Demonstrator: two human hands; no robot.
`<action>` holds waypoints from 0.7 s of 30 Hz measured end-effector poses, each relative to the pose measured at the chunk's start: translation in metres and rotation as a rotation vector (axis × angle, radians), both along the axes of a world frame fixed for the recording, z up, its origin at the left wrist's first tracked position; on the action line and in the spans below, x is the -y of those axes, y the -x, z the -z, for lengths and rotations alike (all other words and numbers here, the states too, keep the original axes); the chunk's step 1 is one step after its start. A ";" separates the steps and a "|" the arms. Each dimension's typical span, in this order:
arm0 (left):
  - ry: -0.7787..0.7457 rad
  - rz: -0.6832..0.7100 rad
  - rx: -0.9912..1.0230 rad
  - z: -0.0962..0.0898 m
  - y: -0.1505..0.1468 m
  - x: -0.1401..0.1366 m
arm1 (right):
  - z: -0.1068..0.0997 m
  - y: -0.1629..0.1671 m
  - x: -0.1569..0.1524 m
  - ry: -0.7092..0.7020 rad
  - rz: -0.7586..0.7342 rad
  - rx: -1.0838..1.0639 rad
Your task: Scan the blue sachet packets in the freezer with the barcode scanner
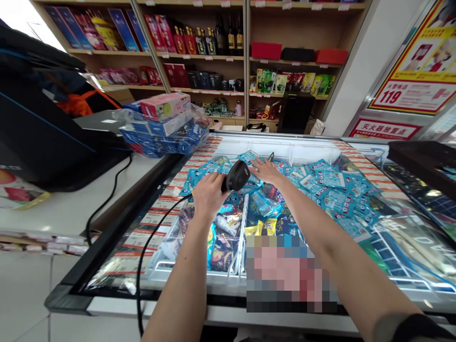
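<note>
My left hand (209, 194) is wrapped round the handle of a black barcode scanner (238, 175), whose head points to the right. A black cable (151, 237) runs from it down past my left forearm. My right hand (265, 170) is open, palm down with fingers stretched out, touching the blue packets just right of the scanner head. Many more blue snack-sized packets (333, 179) are spread over the glass top of the chest freezer (160, 308), in a wide band to both sides of my hands.
Below the glass, white wire baskets (244, 218) hold wrapped frozen goods. Left of the freezer, a counter carries plastic-wrapped blue and pink boxes (166, 121) and a black machine (42, 118). Shelves (203, 56) with bottles and boxes stand behind. A pixelated patch hides part of the front.
</note>
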State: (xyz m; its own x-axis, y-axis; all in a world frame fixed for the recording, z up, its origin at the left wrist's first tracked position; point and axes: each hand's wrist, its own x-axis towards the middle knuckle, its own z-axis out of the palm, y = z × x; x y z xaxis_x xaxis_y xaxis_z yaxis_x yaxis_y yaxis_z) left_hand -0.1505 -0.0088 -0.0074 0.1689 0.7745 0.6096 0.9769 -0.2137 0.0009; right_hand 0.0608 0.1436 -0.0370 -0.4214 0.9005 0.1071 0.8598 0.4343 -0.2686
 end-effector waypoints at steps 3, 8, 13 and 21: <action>0.002 -0.002 -0.001 0.000 -0.002 0.000 | -0.002 0.000 0.010 -0.037 -0.012 0.019; 0.002 0.015 -0.017 0.000 -0.005 0.001 | -0.001 -0.003 0.055 -0.215 0.076 0.040; 0.007 0.027 -0.051 0.003 -0.007 -0.001 | -0.006 -0.010 0.099 -0.311 0.115 0.104; 0.008 0.029 -0.069 0.001 -0.010 -0.001 | -0.013 -0.035 0.103 -0.241 0.184 0.051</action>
